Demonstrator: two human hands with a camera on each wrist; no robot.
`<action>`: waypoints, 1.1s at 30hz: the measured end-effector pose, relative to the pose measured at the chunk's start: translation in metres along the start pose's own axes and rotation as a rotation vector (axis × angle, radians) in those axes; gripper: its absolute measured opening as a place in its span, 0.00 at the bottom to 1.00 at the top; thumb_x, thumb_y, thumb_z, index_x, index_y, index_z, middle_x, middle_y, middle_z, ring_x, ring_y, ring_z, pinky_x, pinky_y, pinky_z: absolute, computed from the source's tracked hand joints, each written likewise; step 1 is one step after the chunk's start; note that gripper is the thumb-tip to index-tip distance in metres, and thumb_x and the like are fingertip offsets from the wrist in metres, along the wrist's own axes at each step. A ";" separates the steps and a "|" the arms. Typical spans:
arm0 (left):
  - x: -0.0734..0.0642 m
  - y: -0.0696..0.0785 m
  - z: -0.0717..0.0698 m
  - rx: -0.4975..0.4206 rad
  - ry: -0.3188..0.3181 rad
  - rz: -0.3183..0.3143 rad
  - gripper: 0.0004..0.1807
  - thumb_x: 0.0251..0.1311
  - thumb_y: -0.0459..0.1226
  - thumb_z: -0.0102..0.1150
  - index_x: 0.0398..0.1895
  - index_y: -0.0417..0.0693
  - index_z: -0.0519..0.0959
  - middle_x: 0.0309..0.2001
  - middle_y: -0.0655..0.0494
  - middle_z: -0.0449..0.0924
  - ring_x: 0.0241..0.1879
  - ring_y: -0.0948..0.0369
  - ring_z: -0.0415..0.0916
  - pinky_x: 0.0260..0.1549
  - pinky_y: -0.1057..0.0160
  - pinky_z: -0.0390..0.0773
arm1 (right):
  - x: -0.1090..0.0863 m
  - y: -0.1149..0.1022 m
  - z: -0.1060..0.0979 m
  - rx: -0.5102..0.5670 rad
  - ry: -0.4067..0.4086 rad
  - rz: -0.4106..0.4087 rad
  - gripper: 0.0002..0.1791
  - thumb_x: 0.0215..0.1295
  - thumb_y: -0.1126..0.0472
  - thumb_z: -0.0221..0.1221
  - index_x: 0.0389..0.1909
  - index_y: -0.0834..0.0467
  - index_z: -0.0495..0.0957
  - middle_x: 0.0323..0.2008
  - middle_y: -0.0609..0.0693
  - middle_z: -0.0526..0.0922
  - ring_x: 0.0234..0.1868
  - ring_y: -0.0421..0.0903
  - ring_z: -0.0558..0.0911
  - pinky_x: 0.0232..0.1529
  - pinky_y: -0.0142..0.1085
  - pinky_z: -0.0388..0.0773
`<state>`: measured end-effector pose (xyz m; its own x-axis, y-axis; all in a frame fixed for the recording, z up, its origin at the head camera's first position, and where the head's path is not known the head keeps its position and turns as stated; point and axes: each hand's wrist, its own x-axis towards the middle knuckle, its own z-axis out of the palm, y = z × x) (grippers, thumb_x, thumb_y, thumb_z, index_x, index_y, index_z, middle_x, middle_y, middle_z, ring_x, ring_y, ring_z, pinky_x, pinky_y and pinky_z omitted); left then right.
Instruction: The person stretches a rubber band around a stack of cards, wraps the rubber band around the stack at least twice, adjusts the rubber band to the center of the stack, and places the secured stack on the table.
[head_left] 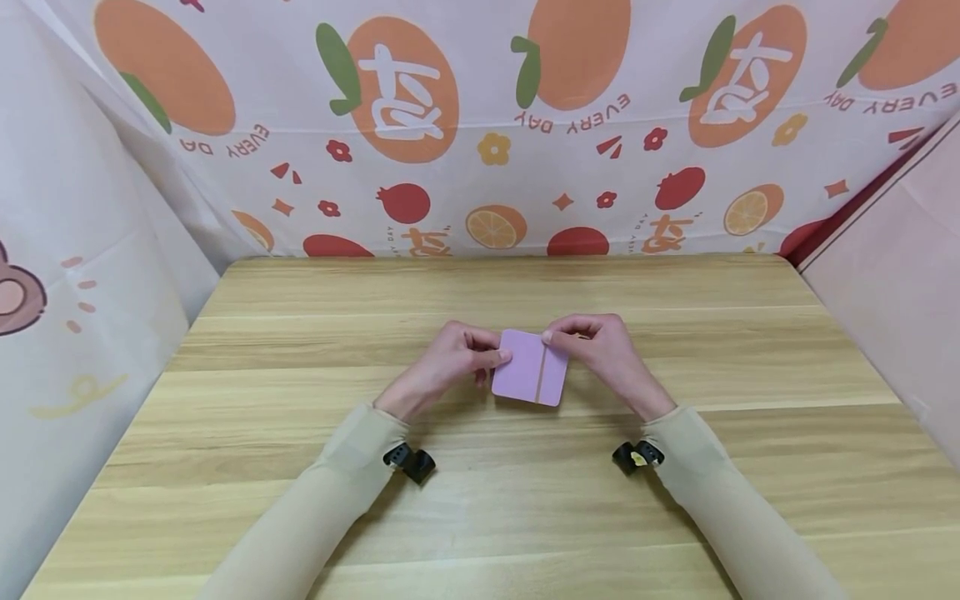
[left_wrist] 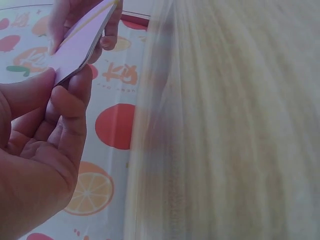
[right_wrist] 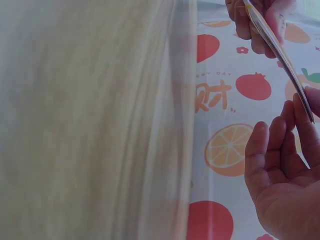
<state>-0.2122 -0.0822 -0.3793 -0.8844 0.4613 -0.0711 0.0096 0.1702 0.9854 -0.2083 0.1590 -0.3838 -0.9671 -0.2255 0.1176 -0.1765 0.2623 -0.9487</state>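
Note:
A thin square purple notebook (head_left: 517, 371) with rounded corners is held above the table, a tan elastic band (head_left: 541, 375) running across it near its right side. My left hand (head_left: 456, 358) pinches its left edge, thumb on the purple face and fingers behind. At the upper right, my right hand (head_left: 606, 348) pinches the edge by the band. In the left wrist view the notebook (left_wrist: 77, 50) is tilted between both hands. The right wrist view shows the notebook (right_wrist: 285, 60) nearly edge-on, with thin layers along its side; the face turned away from the head camera is mostly hidden.
Beneath the hands lies a wood-grain table (head_left: 495, 517). A fruit-printed cloth (head_left: 465, 175) hangs along its far edge, with pale cloths (head_left: 97, 250) at the sides. Each sleeve cuff carries a small black camera (head_left: 411, 462).

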 end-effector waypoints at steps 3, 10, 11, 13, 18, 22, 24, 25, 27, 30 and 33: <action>-0.001 0.001 0.002 0.016 0.007 0.002 0.05 0.62 0.29 0.62 0.31 0.35 0.84 0.25 0.53 0.79 0.21 0.58 0.69 0.20 0.66 0.70 | -0.001 0.000 0.000 0.010 -0.002 0.018 0.11 0.63 0.56 0.67 0.38 0.60 0.87 0.40 0.51 0.86 0.43 0.47 0.79 0.41 0.33 0.74; 0.000 0.001 0.010 0.006 0.019 0.012 0.05 0.63 0.30 0.61 0.34 0.35 0.84 0.24 0.55 0.78 0.22 0.57 0.68 0.20 0.64 0.68 | -0.001 -0.001 0.001 0.029 0.006 0.036 0.13 0.63 0.53 0.67 0.39 0.60 0.87 0.41 0.50 0.87 0.44 0.47 0.80 0.42 0.34 0.74; 0.001 0.001 0.010 -0.007 0.026 0.011 0.06 0.63 0.30 0.61 0.35 0.35 0.84 0.24 0.55 0.78 0.22 0.57 0.68 0.20 0.64 0.69 | -0.001 -0.001 0.001 0.032 0.014 0.039 0.14 0.63 0.52 0.67 0.40 0.59 0.87 0.41 0.50 0.87 0.43 0.47 0.80 0.41 0.34 0.74; 0.001 0.000 0.011 -0.022 0.038 0.006 0.06 0.63 0.31 0.61 0.35 0.34 0.84 0.23 0.55 0.78 0.22 0.58 0.68 0.19 0.64 0.69 | -0.002 -0.001 0.001 0.040 0.025 0.046 0.17 0.62 0.50 0.67 0.42 0.59 0.86 0.41 0.50 0.86 0.43 0.47 0.79 0.40 0.35 0.74; 0.001 -0.002 0.009 -0.057 0.080 -0.009 0.07 0.63 0.31 0.61 0.36 0.33 0.84 0.22 0.55 0.78 0.22 0.59 0.70 0.19 0.64 0.70 | -0.002 0.000 0.001 0.063 0.021 0.066 0.21 0.62 0.46 0.66 0.48 0.57 0.84 0.44 0.50 0.85 0.46 0.47 0.78 0.45 0.37 0.74; 0.000 0.001 0.005 -0.074 0.111 -0.012 0.07 0.62 0.31 0.61 0.37 0.33 0.84 0.22 0.55 0.78 0.23 0.60 0.70 0.22 0.63 0.71 | -0.001 -0.001 0.002 0.088 0.009 0.080 0.22 0.63 0.47 0.66 0.51 0.57 0.83 0.47 0.51 0.84 0.48 0.47 0.78 0.48 0.41 0.75; 0.000 0.003 0.003 -0.078 0.125 -0.008 0.07 0.62 0.31 0.62 0.37 0.33 0.83 0.23 0.55 0.77 0.23 0.60 0.71 0.24 0.64 0.71 | -0.001 -0.001 0.002 0.099 0.004 0.093 0.22 0.63 0.49 0.66 0.52 0.58 0.82 0.47 0.52 0.83 0.47 0.48 0.78 0.49 0.43 0.75; 0.000 0.004 0.002 -0.079 0.133 -0.005 0.07 0.62 0.31 0.62 0.37 0.32 0.83 0.23 0.55 0.77 0.24 0.60 0.71 0.25 0.64 0.71 | -0.001 -0.002 0.002 0.099 -0.001 0.102 0.22 0.63 0.49 0.66 0.52 0.59 0.82 0.47 0.53 0.83 0.47 0.48 0.78 0.50 0.44 0.75; 0.000 0.006 -0.001 -0.088 0.148 -0.005 0.07 0.62 0.31 0.61 0.37 0.32 0.83 0.24 0.55 0.77 0.25 0.60 0.71 0.27 0.65 0.72 | -0.001 -0.002 0.002 0.093 -0.011 0.123 0.22 0.63 0.50 0.66 0.52 0.60 0.81 0.47 0.53 0.83 0.46 0.49 0.78 0.51 0.45 0.76; 0.000 0.010 -0.005 -0.096 0.169 -0.009 0.07 0.62 0.31 0.62 0.37 0.33 0.83 0.24 0.56 0.78 0.26 0.60 0.71 0.30 0.64 0.72 | -0.002 -0.003 0.002 0.075 -0.037 0.142 0.23 0.62 0.49 0.67 0.52 0.59 0.81 0.48 0.53 0.83 0.48 0.49 0.78 0.53 0.45 0.74; -0.001 0.014 -0.009 -0.098 0.191 -0.013 0.06 0.62 0.31 0.62 0.36 0.35 0.83 0.24 0.56 0.78 0.25 0.61 0.71 0.30 0.62 0.72 | -0.001 -0.003 0.003 0.068 -0.062 0.145 0.23 0.62 0.47 0.67 0.52 0.57 0.82 0.48 0.52 0.83 0.50 0.49 0.77 0.54 0.44 0.72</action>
<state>-0.2158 -0.0882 -0.3641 -0.9567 0.2841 -0.0627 -0.0400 0.0851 0.9956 -0.2060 0.1557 -0.3825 -0.9679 -0.2484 -0.0380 -0.0215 0.2327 -0.9723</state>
